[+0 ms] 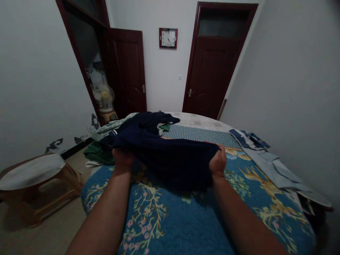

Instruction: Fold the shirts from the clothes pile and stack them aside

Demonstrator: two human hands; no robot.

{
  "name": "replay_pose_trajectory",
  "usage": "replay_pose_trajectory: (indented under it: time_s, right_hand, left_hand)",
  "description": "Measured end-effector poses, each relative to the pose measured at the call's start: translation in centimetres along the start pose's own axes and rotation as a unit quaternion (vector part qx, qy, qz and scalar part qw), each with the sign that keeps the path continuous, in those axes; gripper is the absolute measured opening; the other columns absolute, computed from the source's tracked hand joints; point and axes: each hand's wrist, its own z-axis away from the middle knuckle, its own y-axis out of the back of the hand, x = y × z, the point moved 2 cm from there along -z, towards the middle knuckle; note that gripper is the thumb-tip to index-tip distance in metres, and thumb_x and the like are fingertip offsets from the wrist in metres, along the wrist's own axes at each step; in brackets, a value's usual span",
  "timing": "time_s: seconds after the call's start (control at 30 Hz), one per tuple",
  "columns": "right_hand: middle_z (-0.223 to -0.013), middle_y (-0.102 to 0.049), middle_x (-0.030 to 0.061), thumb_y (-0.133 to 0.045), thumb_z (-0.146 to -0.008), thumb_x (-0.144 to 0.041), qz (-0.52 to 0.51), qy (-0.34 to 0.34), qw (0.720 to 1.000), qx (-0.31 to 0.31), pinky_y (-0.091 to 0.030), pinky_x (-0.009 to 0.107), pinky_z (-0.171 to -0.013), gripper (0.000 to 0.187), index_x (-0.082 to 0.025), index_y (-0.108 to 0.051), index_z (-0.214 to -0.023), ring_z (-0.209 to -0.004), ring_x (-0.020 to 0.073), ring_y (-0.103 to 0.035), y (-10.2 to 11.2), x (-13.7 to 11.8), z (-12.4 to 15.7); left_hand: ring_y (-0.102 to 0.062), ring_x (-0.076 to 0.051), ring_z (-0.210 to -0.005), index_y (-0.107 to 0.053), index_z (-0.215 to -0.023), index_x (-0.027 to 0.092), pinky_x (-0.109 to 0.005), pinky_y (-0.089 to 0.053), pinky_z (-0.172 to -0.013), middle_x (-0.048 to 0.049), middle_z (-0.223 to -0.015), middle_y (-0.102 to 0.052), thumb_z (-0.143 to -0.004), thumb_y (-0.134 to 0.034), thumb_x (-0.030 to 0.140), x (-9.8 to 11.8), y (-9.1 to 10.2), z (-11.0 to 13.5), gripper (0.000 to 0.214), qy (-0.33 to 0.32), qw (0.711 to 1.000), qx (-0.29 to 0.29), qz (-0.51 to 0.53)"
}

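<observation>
A dark navy garment (175,159) is stretched between my two hands above a blue floral cloth (183,223). My right hand (218,162) is closed on its right end, fingers wrapped round the fabric. At the left, my left hand (123,157) grips the garment from below, its fingers partly hidden under the cloth. White stripes show on the garment's left part. Beyond it the navy fabric runs into a heap of clothes, so I cannot tell where one piece ends. A green garment (98,153) and a pale checked one (114,126) lie in that heap.
Folded blue-and-white clothing (249,140) and a light grey garment (278,171) lie along the right edge. A wooden stool (32,173) stands at left. Behind are an open door (129,67), a closed door (216,74) and a fan (105,95).
</observation>
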Motion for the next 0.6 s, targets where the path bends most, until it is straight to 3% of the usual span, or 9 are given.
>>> replay_pose_trajectory:
  time_s: [0.1, 0.23, 0.3, 0.37, 0.5, 0.6]
  right_hand:
    - [-0.115, -0.075, 0.0123, -0.039, -0.089, -0.037, -0.031, 0.029, 0.997, 0.061, -0.052, 0.049, -0.102, 0.039, -0.021, -0.068, -0.109, -0.114, 0.0305, -0.067, 1.5, -2.1, -1.5]
    - [-0.132, -0.071, 0.0121, -0.044, -0.094, -0.042, -0.083, 0.132, 0.985, 0.076, -0.052, 0.055, -0.104, 0.047, -0.022, -0.068, -0.130, -0.127, 0.0345, -0.064, 2.9, -5.0, -1.6]
    - [-0.134, -0.070, 0.0111, -0.044, -0.097, -0.041, -0.076, 0.164, 0.979, 0.090, -0.050, 0.055, -0.108, 0.045, -0.022, -0.069, -0.129, -0.129, 0.0334, -0.064, 3.5, -6.0, -1.1]
    - [-0.132, -0.072, 0.0104, -0.045, -0.099, -0.038, -0.053, 0.175, 0.980, 0.084, -0.047, 0.053, -0.111, 0.040, -0.022, -0.072, -0.124, -0.128, 0.0312, -0.065, 3.7, -6.1, -0.7]
    - [-0.111, -0.078, 0.0079, -0.051, -0.097, -0.036, 0.020, 0.090, 0.995, -0.030, -0.050, 0.043, -0.100, 0.030, -0.022, -0.075, -0.108, -0.108, 0.0270, -0.069, 2.6, -3.6, -0.1]
    - [-0.093, -0.075, 0.0046, -0.054, -0.094, -0.040, 0.086, 0.029, 0.985, -0.145, -0.049, 0.037, -0.084, 0.026, -0.023, -0.072, -0.099, -0.089, 0.0251, -0.067, 1.3, -0.9, 0.4]
  left_hand:
    - [-0.059, -0.029, -0.146, -0.081, -0.120, 0.026, -0.047, -0.051, -0.121, -0.0059, -0.145, -0.073, -0.093, -0.065, 0.039, -0.6, -1.3, 0.9, 0.034, 0.047, 0.993, -0.076, 0.081]
    - [-0.059, -0.034, -0.144, -0.079, -0.126, 0.026, -0.056, -0.053, -0.115, -0.0084, -0.145, -0.073, -0.092, -0.068, 0.038, -1.3, -3.7, 2.3, 0.037, 0.127, 0.979, -0.134, 0.088]
    - [-0.061, -0.033, -0.142, -0.076, -0.130, 0.027, -0.057, -0.056, -0.109, -0.0089, -0.146, -0.072, -0.096, -0.066, 0.041, -1.8, -4.4, 2.4, 0.038, 0.159, 0.975, -0.131, 0.080]
    - [-0.067, -0.031, -0.131, -0.074, -0.128, 0.026, -0.052, -0.060, -0.101, -0.0103, -0.142, -0.073, -0.099, -0.064, 0.044, -2.7, -4.5, 2.1, 0.035, 0.186, 0.977, -0.085, 0.053]
    - [-0.075, -0.022, -0.096, -0.067, -0.119, 0.026, -0.037, -0.062, -0.080, -0.0086, -0.122, -0.076, -0.098, -0.070, 0.042, -5.4, -3.1, 1.5, 0.026, 0.213, 0.972, 0.057, -0.080]
    - [-0.075, -0.026, -0.105, -0.059, -0.125, 0.027, -0.040, -0.062, -0.085, -0.0098, -0.128, -0.072, -0.087, -0.083, 0.035, -6.9, -2.5, 1.8, 0.046, 0.210, 0.965, 0.049, -0.151]
